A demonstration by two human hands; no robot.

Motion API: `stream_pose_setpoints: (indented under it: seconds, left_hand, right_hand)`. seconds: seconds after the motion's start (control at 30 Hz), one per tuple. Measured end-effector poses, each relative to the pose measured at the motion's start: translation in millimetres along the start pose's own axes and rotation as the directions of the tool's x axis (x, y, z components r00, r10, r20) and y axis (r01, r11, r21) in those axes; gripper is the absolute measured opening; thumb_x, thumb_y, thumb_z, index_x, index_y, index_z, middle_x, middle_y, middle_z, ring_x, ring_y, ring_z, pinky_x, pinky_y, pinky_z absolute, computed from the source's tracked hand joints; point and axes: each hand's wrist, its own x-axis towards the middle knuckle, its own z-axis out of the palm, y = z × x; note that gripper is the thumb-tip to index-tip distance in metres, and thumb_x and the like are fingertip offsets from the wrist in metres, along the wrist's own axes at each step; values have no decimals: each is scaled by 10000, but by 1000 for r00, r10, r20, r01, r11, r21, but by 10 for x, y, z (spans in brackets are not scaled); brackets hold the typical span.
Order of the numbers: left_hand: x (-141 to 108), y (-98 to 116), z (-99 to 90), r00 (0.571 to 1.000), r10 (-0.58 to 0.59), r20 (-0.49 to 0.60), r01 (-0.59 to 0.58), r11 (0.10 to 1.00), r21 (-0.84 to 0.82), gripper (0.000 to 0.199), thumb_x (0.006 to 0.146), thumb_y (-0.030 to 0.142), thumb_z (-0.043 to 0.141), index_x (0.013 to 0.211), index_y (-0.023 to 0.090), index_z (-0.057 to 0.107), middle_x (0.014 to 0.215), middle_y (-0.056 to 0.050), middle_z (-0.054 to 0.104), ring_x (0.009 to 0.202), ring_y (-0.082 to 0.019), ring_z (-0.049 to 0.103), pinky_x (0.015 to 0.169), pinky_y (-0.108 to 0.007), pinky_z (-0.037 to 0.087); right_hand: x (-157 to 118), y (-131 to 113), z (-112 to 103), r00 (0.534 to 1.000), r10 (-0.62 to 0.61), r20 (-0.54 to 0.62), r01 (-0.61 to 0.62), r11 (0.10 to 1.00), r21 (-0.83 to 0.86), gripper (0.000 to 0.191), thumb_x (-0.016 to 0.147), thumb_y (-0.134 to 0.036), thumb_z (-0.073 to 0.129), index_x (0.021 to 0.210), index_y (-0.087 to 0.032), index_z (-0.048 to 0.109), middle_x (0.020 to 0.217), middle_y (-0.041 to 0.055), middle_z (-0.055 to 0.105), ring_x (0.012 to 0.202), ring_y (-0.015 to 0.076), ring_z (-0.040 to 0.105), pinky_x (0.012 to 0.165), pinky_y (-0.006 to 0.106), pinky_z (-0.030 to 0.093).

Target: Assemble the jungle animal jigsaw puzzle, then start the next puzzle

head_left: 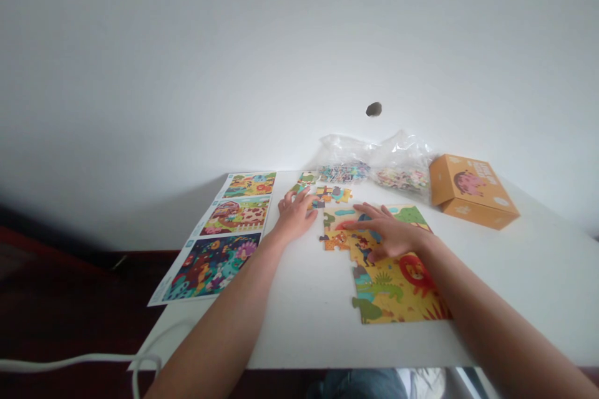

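A partly joined jigsaw puzzle (390, 290) with a lion, a crocodile and a tiger lies on the white table. My right hand (386, 230) rests over its upper part, fingers spread flat and holding nothing. To its left, my left hand (296, 215) reaches to several loose puzzle pieces (334, 193) at the back. Its fingers are apart and bent, the tips touching or just above the pieces at the far left. Whether a piece is under those fingertips I cannot tell.
A picture sheet (236, 215) with three scenes lies at the left edge. Two clear bags of pieces (346, 171) lean on the wall, beside an orange box (475, 190). A white cable (79, 360) hangs at the lower left.
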Motion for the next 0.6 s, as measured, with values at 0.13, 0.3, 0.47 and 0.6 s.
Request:
stream_pose_setpoints:
  seconds: [0.13,0.3,0.47,0.6]
  left_hand:
    - [6,20,-18,998,11,58,-11,1000,7,443,910,329,517,1345,413,536,1520,35,456,1348,-353,340,1069,-582,309]
    - [28,30,-20,999,-32,12,32,999,-17,297,878,377,591,1170,348,640,1362,8,601,1252,-329,417,1030,-524,355]
    - [58,-11,1,994,-82,-72,78,996,-52,194,819,427,685,928,267,669,1238,-12,660,1180,-304,471,1013,-475,381]
    - [72,-37,32,993,-74,-89,70,996,-52,162,814,398,701,907,267,677,1234,-3,674,1216,-306,451,1003,-454,395]
  right_hand:
    - [17,-29,9,1000,18,-3,-18,1000,10,911,644,-376,796,1464,-459,407,1668,-1,-6,1504,418,-30,1141,680,-72]
    - [21,-50,9,999,33,-4,-33,999,5,887,659,-364,778,1463,-451,414,1669,4,8,1503,421,-24,1139,687,-65]
    - [16,-48,15,999,31,-14,-31,1000,2,911,646,-351,784,1467,-457,402,1668,9,27,1507,404,-25,1145,681,-47]
    - [19,-52,16,999,34,-16,-34,999,5,916,645,-343,785,1468,-456,399,1667,21,39,1507,405,-23,1137,692,-49]
